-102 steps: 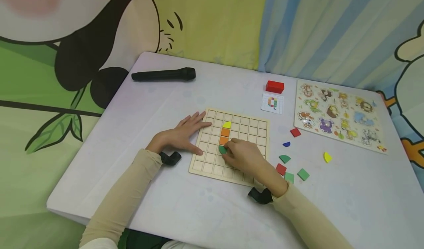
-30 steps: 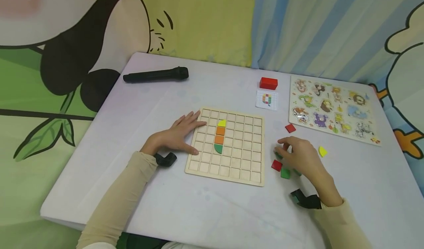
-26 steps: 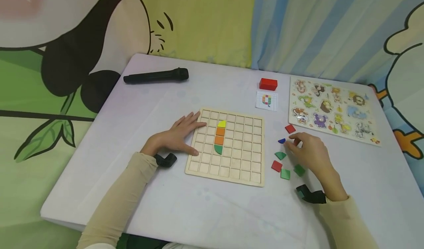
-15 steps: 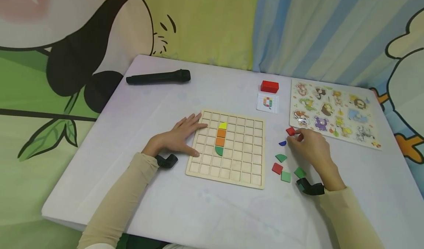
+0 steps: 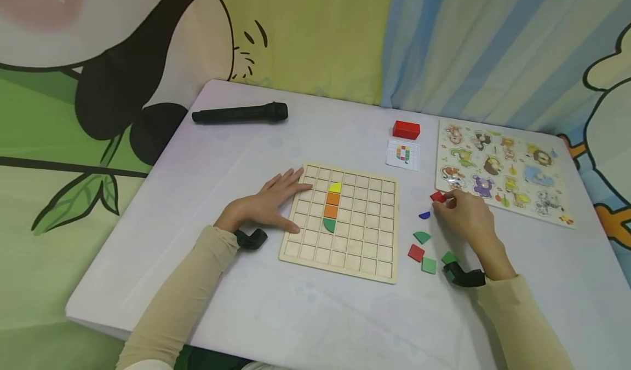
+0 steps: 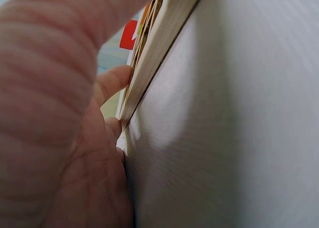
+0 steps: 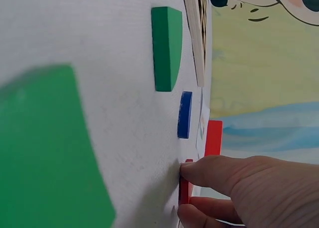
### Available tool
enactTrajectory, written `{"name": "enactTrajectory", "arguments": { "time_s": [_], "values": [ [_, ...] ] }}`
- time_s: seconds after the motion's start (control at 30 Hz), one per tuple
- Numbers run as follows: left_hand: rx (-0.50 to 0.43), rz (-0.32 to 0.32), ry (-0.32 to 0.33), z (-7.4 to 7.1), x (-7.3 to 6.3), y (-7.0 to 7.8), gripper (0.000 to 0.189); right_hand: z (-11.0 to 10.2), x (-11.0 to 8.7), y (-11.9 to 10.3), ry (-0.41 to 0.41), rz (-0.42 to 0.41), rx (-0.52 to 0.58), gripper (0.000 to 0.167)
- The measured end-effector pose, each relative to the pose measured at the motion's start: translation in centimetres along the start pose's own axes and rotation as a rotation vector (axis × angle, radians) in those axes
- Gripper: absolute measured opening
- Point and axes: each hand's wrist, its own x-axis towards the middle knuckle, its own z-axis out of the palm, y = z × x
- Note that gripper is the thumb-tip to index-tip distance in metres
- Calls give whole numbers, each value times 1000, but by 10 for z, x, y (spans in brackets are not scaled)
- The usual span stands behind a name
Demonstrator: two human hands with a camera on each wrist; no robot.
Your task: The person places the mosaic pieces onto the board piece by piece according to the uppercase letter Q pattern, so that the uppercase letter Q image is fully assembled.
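Observation:
A wooden grid board (image 5: 365, 249) lies on the table, bearing a column of tiles: a yellow quarter-round tile (image 5: 336, 188), two orange squares (image 5: 331, 211) and a green quarter-round tile (image 5: 329, 225). My left hand (image 5: 268, 203) rests spread at the board's left edge, fingertips and thumb touching it. To the right of the board, my right hand (image 5: 465, 217) pinches a small red square tile (image 5: 436, 196) between thumb and fingers, low at the table. Near it lie a blue half-round tile (image 5: 424, 215), a green quarter-round (image 7: 167, 48), another red square (image 5: 416, 253) and green squares (image 5: 429, 265).
Behind the loose tiles are a pattern card (image 5: 402, 155) and a red block (image 5: 406, 129). An animal puzzle board (image 5: 505, 167) lies at the back right, close to my right hand. A black microphone (image 5: 240, 113) lies at the back left.
My right hand has left the green quarter-round on the board, moved right over the loose tiles, and taken hold of the far red square. My left hand has stayed at the board's edge.

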Motion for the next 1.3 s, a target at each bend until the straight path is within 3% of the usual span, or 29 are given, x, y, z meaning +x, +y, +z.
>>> {"name": "enactTrajectory", "arguments": {
  "time_s": [0.3,0.47,0.6,0.77,1.3],
  "values": [
    [7,-1,-3,0,1,-1,105,-4,-2,-7,16,-33,-2,44],
    [11,-1,-1,0,0,0,105,-3,-3,-16,12,-129,2,42],
    [13,-4,0,0,0,-1,105,0,-2,-24,-37,-218,21,39],
    [4,-2,-1,0,0,-1,104,3,0,-36,-89,-271,37,39],
    [-6,-15,-14,-2,-1,1,104,12,7,-78,-84,-459,42,32]
  ]
}}
